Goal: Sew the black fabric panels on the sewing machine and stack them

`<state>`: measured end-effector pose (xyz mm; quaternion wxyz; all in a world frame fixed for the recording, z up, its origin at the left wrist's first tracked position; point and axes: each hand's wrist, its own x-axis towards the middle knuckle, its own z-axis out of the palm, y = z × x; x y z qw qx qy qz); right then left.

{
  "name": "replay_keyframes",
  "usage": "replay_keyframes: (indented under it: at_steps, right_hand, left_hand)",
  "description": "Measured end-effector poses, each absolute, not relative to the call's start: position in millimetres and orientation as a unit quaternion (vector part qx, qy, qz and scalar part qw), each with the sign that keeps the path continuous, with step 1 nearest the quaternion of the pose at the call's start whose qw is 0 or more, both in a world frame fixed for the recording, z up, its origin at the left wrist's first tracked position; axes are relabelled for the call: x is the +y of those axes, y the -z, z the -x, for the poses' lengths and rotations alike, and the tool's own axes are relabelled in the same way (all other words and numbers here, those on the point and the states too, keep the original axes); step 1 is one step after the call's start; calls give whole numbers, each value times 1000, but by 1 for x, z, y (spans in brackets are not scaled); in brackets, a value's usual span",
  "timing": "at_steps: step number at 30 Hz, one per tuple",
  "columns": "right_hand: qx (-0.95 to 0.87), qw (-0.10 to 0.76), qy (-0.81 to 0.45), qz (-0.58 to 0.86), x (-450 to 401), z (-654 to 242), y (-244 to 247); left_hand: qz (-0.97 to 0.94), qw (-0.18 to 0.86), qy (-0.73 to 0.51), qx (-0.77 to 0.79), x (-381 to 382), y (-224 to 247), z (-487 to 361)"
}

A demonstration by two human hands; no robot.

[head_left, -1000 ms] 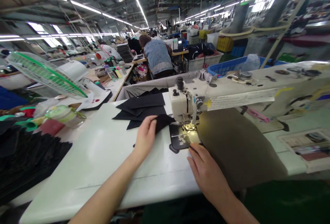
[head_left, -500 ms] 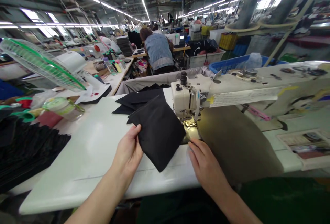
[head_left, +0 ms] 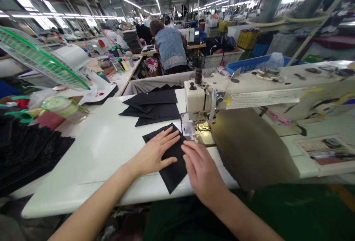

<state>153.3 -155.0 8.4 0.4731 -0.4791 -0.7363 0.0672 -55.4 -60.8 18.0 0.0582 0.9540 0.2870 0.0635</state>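
Note:
A folded black fabric piece lies flat on the white sewing table, left of the needle area. My left hand rests on top of it, palm down with fingers spread. Along the fabric's right edge, my right hand has its fingers together and closed on the edge; the thumb side is partly hidden. Just beyond my right fingertips is the sewing machine head, its lit metal plate bare of fabric. Several other black fabric pieces lie overlapped behind my left hand.
At left are a fan, a lidded plastic jar and a pile of black fabric. A brown board and a small tray are at right. A person in a denim vest works beyond the table.
The black fabric piece, lifted in my left hand before, now lies flat on the table. My left hand has moved onto it and spread; my right hand has moved left to its edge.

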Motion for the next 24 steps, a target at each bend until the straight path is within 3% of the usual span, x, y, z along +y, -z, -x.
replay_keyframes:
  at_steps: [4, 10, 13, 18, 24]
  right_hand:
    - [-789, 397, -135, 450, -150, -129, -4]
    - [-779, 293, -47, 553, -152, -153, 38]
    - [-785, 283, -20, 551, -157, -174, 43]
    - [-779, 302, -22, 549, -158, -191, 38]
    - [-752, 344, -49, 559, -149, -191, 39]
  left_hand:
    - [-889, -16, -33, 457, -85, 15, 35]
    - [-801, -70, -62, 591, -113, 25, 13]
    - [-834, -52, -70, 544, -102, 5, 9]
    - [-956, 79, -31, 282, -77, -9, 2]
    - [-934, 66, -48, 349, -76, 4, -17]
